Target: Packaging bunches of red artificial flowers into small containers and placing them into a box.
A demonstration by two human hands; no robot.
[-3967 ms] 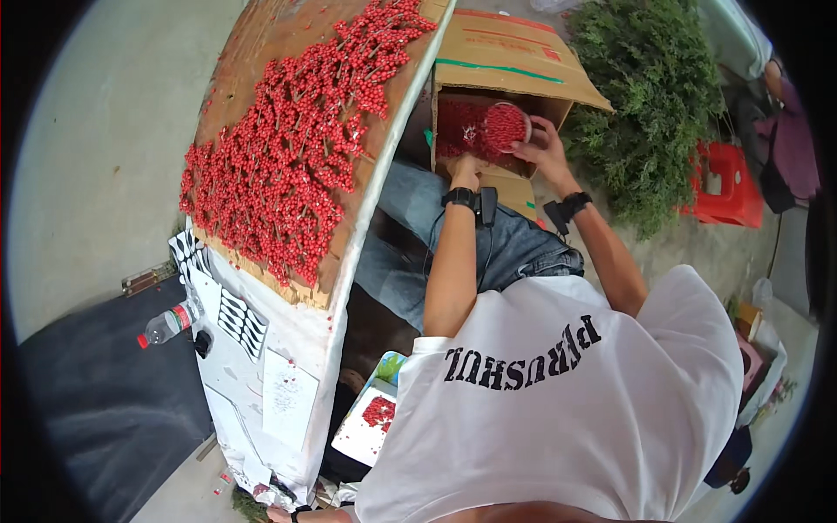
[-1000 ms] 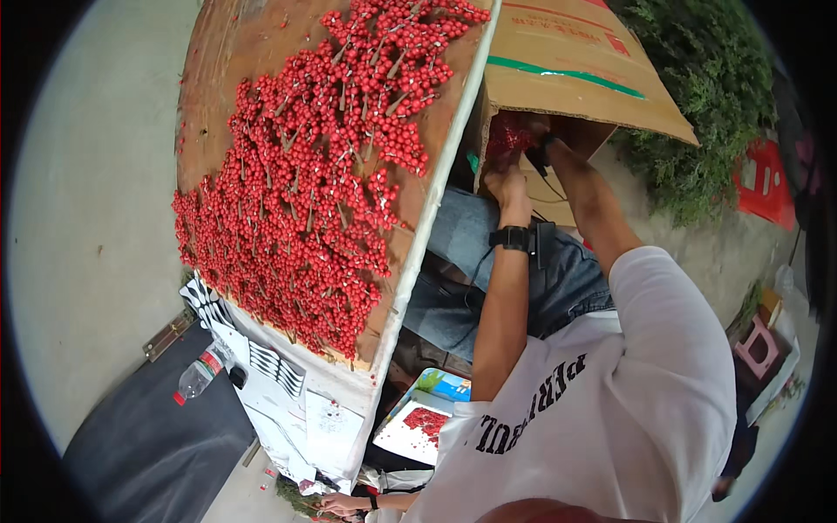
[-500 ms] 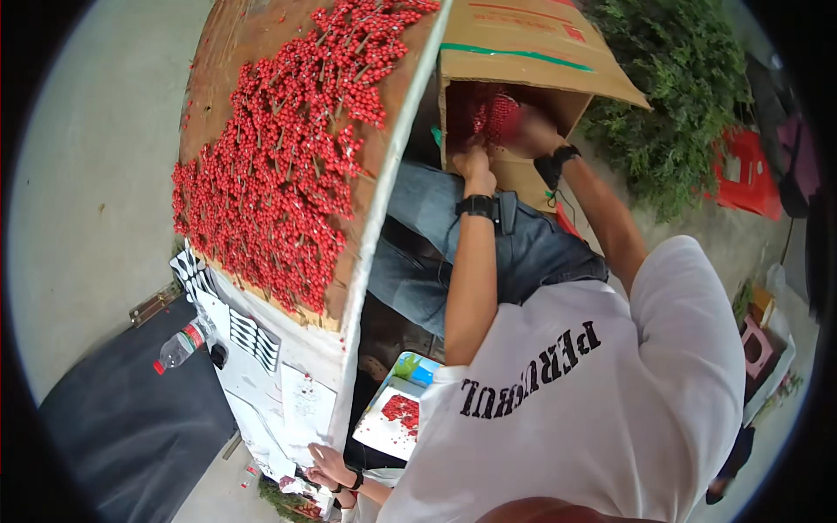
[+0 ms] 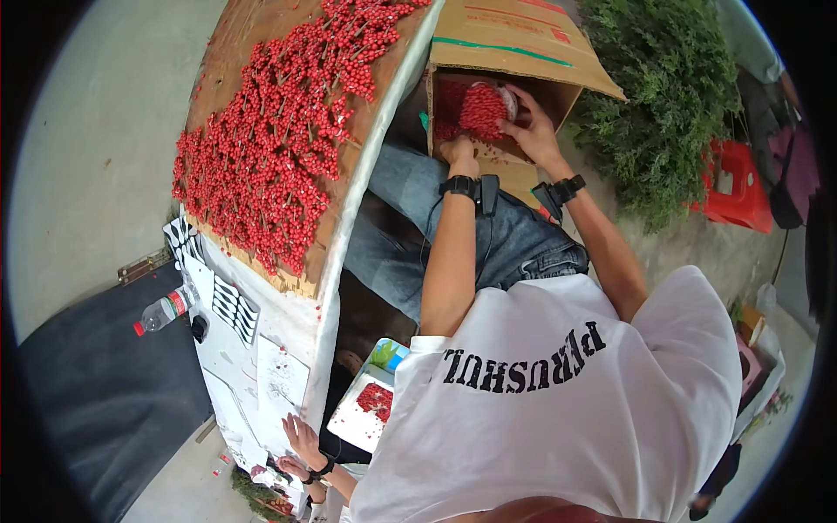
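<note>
Both my hands reach into an open cardboard box [image 4: 501, 28] between the knees. Tilted in my right hand [image 4: 536, 135] is a round piece with a white end and a side of packed red berries [image 4: 482, 111]; the thumb and fingers close round the white end. My left hand [image 4: 460, 153] is lower at the box's front edge, its fingers curled by the berries and partly hidden. Whether it holds a berry cannot be made out. Loose red berries lie in the box below the round piece.
Left of the box, a wooden board [image 4: 228, 52] on a table carries a thick spread of red berry sprigs [image 4: 270, 148]. A green bush [image 4: 658, 105] and a red stool [image 4: 737, 187] stand at right. Nearer are a white tray [image 4: 356, 414] with red berries and another person's hands [image 4: 305, 444].
My right hand has turned the round piece, so its white end and berry side now show clearly. The left hand stays low in the box opening. The whole view has shifted slightly.
</note>
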